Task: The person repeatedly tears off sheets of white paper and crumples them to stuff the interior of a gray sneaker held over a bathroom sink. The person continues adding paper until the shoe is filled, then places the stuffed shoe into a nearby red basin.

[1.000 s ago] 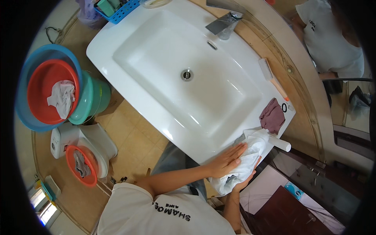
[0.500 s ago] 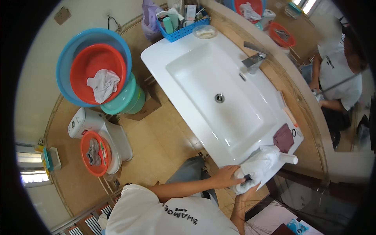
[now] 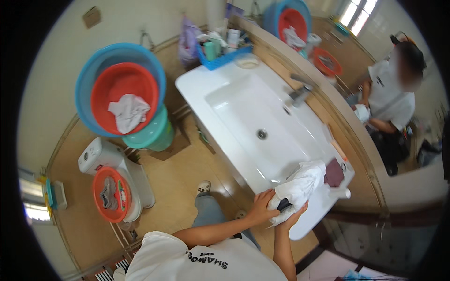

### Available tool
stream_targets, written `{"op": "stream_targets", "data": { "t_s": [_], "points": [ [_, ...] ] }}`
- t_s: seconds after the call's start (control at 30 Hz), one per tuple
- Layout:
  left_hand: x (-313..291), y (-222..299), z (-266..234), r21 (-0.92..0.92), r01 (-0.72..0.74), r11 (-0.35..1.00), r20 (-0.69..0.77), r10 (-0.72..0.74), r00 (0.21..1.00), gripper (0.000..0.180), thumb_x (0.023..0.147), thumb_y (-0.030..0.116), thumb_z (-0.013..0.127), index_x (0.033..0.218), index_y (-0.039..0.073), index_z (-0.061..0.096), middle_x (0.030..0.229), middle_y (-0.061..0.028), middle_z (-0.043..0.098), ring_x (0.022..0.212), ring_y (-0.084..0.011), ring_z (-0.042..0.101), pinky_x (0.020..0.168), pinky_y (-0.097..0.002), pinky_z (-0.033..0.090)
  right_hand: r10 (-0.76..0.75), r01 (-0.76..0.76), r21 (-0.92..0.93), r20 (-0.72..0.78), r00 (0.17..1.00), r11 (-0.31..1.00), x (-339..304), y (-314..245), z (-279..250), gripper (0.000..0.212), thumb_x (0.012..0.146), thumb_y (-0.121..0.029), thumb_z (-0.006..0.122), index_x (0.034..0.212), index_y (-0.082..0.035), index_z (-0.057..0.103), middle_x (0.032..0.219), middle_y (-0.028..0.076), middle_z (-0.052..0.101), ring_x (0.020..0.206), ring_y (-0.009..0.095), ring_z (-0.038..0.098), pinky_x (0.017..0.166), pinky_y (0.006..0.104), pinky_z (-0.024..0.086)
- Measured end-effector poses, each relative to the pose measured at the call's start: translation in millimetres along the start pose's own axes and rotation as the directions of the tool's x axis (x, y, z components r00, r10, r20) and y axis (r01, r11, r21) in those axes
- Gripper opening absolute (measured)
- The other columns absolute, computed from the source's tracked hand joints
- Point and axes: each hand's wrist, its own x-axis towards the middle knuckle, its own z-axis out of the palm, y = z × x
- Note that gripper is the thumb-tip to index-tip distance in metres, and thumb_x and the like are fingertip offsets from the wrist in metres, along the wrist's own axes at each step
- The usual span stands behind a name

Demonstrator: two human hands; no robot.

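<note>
Gripping white cloth [image 3: 302, 182] between left hand [image 3: 262, 207] and right hand [image 3: 291, 218]; now shifted toward sink [image 3: 197, 86], baring more dark patch [image 3: 283, 204]; apparently hand-supported.

Left grip [image 3: 262, 207] curled, right grip [image 3: 291, 218] curled nearby

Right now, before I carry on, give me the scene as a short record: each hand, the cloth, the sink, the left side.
Left hand: on the white cloth, at its left side
Right hand: on the same cloth, at its right side
Cloth state: bunched; dark material shows at the near end, identity unclear
Sink: white; maroon cloth on its right part
Left side: red basin inside blue basin
</note>
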Motion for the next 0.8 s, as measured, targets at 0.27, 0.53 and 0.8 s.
{"op": "stream_targets", "data": {
  "t_s": [0.27,0.53,0.8],
  "points": [
    [116,-64,-245,-0.503,0.039,0.863,-0.272,-0.201,0.941,0.057,0.066,0.014,0.069,0.119,-0.001,0.052,0.102,-0.012,0.062,0.092,-0.0184,0.059,0.082,-0.0331,0.047,0.159,-0.092,-0.183,0.399,0.903,0.979,24,150,256,0.048,0.098,-0.03,0.038,0.138,-0.007,0.026,0.134,0.016,0.037,0.12,0.024,0.04,0.101,0.0344,0.032],
    [223,-131,-370,-0.585,0.171,0.793,-0.36,-0.444,0.821,0.059,0.073,0.015,0.064,0.129,0.004,0.047,0.115,-0.0075,0.058,0.102,-0.0161,0.055,0.088,-0.0305,0.043,0.301,-0.05,-0.44,0.522,0.798,0.897,79,291,410,0.047,0.098,-0.033,0.038,0.131,-0.001,0.04,0.128,0.014,0.046,0.118,0.021,0.043,0.101,0.0325,0.033],
    [288,-147,-342,-0.311,0.24,0.92,-0.481,-0.37,0.795,0.084,0.068,0.059,0.067,0.128,0.007,0.042,0.118,-0.0203,0.054,0.111,-0.0367,0.05,0.094,-0.0467,0.037,0.502,0.116,-0.729,0.568,0.652,0.674,209,336,372,0.037,0.091,-0.036,0.045,0.107,-0.006,0.06,0.094,0.006,0.062,0.081,0.017,0.061,0.072,0.0342,0.051]
  ]
}}
